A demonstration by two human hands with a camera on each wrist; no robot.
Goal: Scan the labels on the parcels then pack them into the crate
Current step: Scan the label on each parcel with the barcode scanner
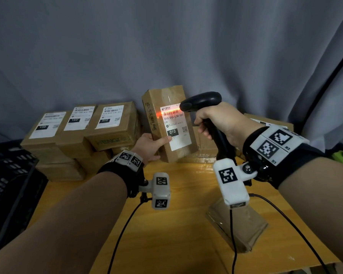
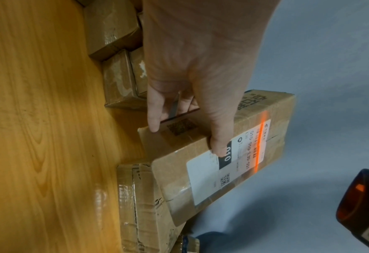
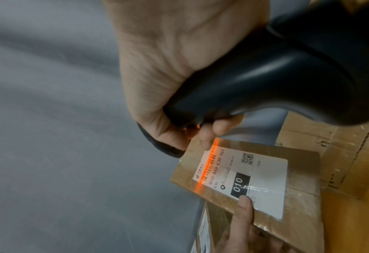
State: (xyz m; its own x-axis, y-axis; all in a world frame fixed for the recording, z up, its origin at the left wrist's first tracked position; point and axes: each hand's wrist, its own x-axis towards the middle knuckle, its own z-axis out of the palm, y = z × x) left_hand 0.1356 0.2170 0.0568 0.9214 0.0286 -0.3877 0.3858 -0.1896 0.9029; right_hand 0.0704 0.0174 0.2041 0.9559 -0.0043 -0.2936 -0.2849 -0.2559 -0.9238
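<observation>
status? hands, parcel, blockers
Left hand grips parcel, label up. Right hand grips scanner, beam across barcode. Crate at left, nothing blocking.

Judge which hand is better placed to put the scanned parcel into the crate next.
Left, most likely. The left hand already grips the parcel, and the black crate sits on that side. The right hand is busy holding the scanner on the side away from the crate.

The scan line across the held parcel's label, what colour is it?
Orange-red, across the barcode on the parcel; clearest in the right wrist view.
</observation>
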